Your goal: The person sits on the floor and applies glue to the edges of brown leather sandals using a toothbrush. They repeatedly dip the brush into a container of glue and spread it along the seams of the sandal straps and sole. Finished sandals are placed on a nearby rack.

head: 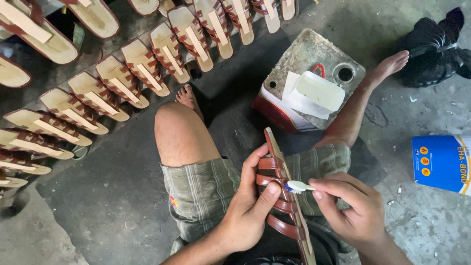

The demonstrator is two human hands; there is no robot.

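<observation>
Right hand [354,208] pinches a small white brush [299,186] between thumb and fingers, mostly closed; the blue-tipped brush end touches the straps of a sandal [283,196]. Left hand [248,213] wraps around that sandal from the left, thumb over the brown straps, fingers behind, firmly closed on it. The sandal stands on edge over the lap, sole facing right, toe end pointing away from the person.

Under the hands: plaid shorts [206,189], one bare knee [179,130] raised to the left, the other leg stretched right past a dirty tin can [299,61] lying on its side. On the can sit one white plastic tub [321,91] and a sheet of paper. The can stands close ahead of the sandal tip, little room there.

Right edge: one blue tin [441,162], cut off by the frame. Top right: a black bundle [434,49]. Bare concrete floor [103,211] lower left gives open room.

Upper left: a curved row of finished sandals [122,81], soles up with pale strips, around twenty visible, several cropped, exact count unclear.
</observation>
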